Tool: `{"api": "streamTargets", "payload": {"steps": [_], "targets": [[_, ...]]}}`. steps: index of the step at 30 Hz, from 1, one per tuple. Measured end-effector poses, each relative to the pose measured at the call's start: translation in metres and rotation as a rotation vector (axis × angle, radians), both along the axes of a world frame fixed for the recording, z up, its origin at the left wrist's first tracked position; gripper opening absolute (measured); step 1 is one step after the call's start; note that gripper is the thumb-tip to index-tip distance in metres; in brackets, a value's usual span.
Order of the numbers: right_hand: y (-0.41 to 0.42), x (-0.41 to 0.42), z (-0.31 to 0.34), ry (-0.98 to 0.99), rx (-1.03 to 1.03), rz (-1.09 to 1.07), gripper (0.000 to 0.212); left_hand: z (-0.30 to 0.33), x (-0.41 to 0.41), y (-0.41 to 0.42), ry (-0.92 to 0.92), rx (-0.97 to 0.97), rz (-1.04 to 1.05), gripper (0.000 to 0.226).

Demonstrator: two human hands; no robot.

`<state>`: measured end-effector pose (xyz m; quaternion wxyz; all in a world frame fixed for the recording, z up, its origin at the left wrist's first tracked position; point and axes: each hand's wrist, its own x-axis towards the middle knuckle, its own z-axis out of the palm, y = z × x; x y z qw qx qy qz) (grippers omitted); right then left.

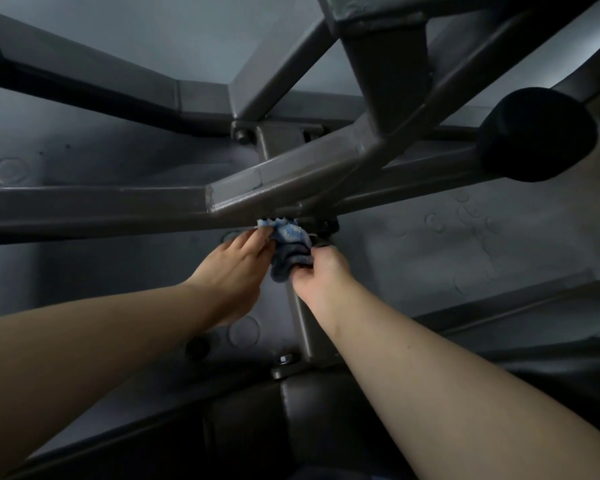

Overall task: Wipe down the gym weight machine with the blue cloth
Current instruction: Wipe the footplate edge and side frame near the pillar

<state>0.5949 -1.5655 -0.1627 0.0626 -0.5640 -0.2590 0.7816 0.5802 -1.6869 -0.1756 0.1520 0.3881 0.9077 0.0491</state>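
Item: blue cloth (290,249), bunched just under the machine's grey frame bar (118,206), where an upright post (305,320) meets it; the left hand (238,268) pinches its upper edge with nearly straight fingers, and the right hand (321,273) curls round its lower fold. Likely soft, light and limp, best held by a gathered handful. The joint behind the cloth is hidden and dim.

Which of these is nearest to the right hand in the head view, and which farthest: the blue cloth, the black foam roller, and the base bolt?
1. Blue cloth: gripped by the right hand, just to its left.
2. Base bolt: below the hand, at the foot of the post.
3. Black foam roller: far upper right.
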Motion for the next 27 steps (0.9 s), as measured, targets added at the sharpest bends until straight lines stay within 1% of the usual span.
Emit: {"api": "streamTargets", "payload": {"steps": [3, 6, 8, 9, 11, 12, 14, 16, 21, 24, 27], "targets": [[0.006, 0.007, 0.000, 0.053, -0.001, -0.002, 0.021, 0.006, 0.000, 0.005, 0.019, 0.021, -0.037, 0.064], [0.010, 0.014, 0.008, 0.063, 0.029, 0.015, 0.021, 0.016, 0.000, 0.010, 0.125, 0.096, -0.137, 0.066], [0.015, 0.016, 0.016, 0.056, 0.060, 0.047, 0.028, 0.024, 0.001, 0.017, 0.112, 0.081, -0.157, 0.065], [0.019, 0.016, 0.020, 0.045, 0.110, 0.072, 0.029, 0.027, 0.001, 0.021, 0.107, 0.081, -0.141, 0.065], [0.029, 0.012, 0.028, -0.007, 0.278, 0.130, 0.022, 0.035, 0.002, 0.031, 0.141, 0.139, -0.119, 0.066], [0.036, 0.009, 0.033, -0.076, 0.427, 0.163, 0.021, 0.038, 0.002, 0.037, 0.145, 0.161, -0.115, 0.067], [0.056, 0.006, 0.045, -0.264, 0.800, 0.256, 0.025, 0.046, 0.000, 0.050, 0.145, 0.220, -0.100, 0.066], [0.077, 0.007, 0.062, -0.366, 1.064, 0.284, 0.032, 0.057, 0.000, 0.066, 0.137, 0.306, -0.094, 0.066], [0.139, 0.004, 0.096, -0.547, 1.421, 0.304, 0.035, 0.083, 0.004, 0.126, 0.090, 0.377, -0.092, 0.067], [0.175, -0.005, 0.119, -0.626, 1.557, 0.326, 0.038, 0.096, 0.004, 0.163, 0.022, 0.484, -0.059, 0.071], [0.208, -0.019, 0.147, -0.734, 1.685, 0.376, 0.040, 0.109, -0.001, 0.190, -0.026, 0.569, -0.013, 0.070]]}}
